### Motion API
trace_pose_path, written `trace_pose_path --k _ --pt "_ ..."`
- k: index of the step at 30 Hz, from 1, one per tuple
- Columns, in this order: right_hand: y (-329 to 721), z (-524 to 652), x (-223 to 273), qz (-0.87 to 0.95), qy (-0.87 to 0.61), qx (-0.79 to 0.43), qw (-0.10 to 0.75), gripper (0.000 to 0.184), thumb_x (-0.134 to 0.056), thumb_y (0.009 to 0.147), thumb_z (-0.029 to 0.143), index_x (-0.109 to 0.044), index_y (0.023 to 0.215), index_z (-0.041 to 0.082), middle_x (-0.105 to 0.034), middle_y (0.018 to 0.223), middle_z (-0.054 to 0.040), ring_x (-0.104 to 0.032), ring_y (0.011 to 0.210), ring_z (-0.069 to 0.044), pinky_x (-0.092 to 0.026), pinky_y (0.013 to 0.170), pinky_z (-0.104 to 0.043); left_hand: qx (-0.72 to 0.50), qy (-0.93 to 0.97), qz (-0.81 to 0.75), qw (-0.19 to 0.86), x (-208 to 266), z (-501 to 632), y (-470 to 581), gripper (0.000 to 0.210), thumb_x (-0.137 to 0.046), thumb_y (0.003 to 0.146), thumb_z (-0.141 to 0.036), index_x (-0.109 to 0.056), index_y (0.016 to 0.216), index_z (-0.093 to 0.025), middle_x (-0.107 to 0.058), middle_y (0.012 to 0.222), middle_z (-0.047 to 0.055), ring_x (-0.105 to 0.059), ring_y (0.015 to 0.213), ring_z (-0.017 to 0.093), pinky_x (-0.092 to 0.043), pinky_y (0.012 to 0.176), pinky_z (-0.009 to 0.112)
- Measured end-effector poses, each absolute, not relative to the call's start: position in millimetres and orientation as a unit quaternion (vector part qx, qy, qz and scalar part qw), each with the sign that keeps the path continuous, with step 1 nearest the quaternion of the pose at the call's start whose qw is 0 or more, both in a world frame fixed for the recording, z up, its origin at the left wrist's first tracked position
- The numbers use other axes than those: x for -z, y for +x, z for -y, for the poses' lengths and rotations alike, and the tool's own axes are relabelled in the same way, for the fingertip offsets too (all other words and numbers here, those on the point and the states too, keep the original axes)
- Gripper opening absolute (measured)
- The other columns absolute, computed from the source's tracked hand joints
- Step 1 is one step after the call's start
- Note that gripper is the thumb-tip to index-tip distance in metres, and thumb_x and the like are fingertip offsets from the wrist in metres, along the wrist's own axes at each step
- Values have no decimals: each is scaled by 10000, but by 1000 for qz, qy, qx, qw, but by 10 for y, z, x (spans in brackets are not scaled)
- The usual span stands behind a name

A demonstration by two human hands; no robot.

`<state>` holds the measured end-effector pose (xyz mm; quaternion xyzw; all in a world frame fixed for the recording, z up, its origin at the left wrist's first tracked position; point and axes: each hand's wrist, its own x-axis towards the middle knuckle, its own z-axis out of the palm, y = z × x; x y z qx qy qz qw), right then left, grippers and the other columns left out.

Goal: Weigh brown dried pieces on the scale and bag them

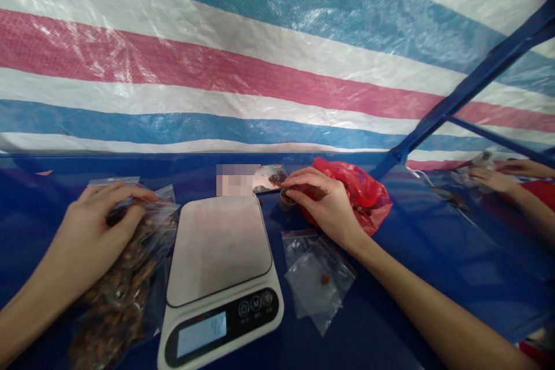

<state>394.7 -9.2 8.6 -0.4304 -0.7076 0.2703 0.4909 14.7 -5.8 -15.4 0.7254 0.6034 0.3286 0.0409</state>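
My left hand has its thumb and fingers closed on the top of a clear zip bag at the left. Beneath it lie filled clear bags of small brown pieces. Past the scale, my right hand has thumb and forefinger pinched at the rim of a small round cup. The fingers partly cover the cup's contents. Close behind that hand sits an open red plastic bag with brown pieces inside. Between my hands stands a white kitchen scale with a bare plate and a lit display.
Flat clear zip bags lie right of the scale, one brown piece on them. A picture card lies behind the scale. Another person's hands work at the far right. A striped sheet and blue metal frame stand behind the blue tabletop.
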Motion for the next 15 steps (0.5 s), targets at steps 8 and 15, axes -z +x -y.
trace_pose_path --k 8,15 --pt "4025 89 -93 681 -415 -298 525 76 -773 913 262 -827 952 223 -816 993 -59 -763 950 -197 -622 899 -353 -335 738 -585 23 249 39 61 288 -512 867 -447 -743 885 -277 -775 959 43 -654 1021 318 -473 1025 496" --pt "4141 162 -184 642 -385 -379 544 218 -671 1008 359 -810 1103 220 -815 1160 -90 -789 1049 -239 -669 775 -342 -322 738 -593 23 284 24 18 284 -515 873 -438 -747 907 -277 -777 977 37 -655 1039 315 -474 1046 485"
